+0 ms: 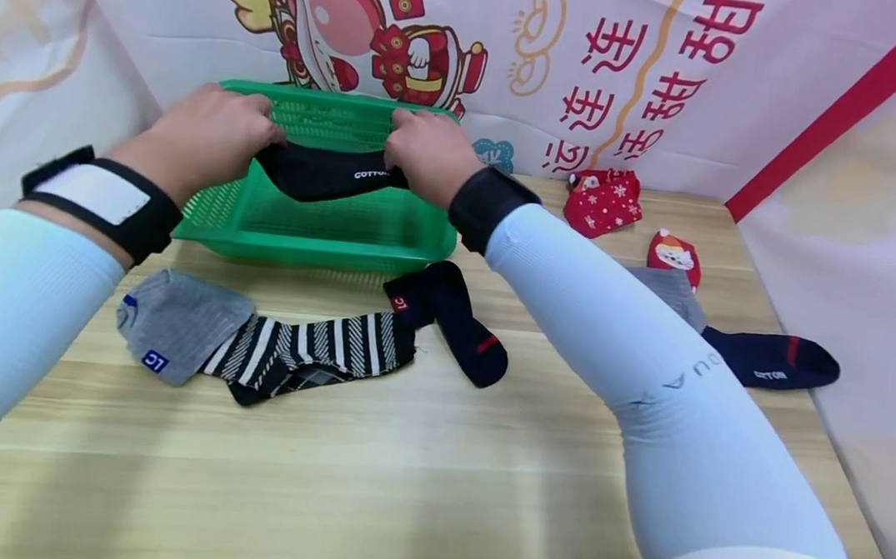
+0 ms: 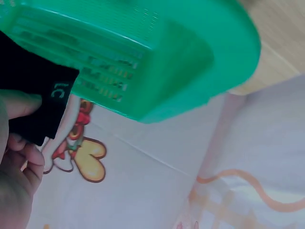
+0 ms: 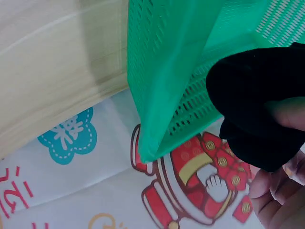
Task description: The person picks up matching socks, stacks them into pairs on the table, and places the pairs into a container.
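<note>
A black sock with white lettering is stretched between both hands above the green plastic basket. My left hand pinches its cuff end, where a small "LC" mark shows in the left wrist view. At the other end, my right hand grips the toe part between thumb and fingers; the right wrist view shows that end of the black sock folded over. The basket's visible floor holds no other sock.
In front of the basket lie a grey sock, a striped sock and a navy sock. To the right are a red snowflake sock, a red sock with a cat face and a grey-and-navy sock. A printed cloth wall stands behind.
</note>
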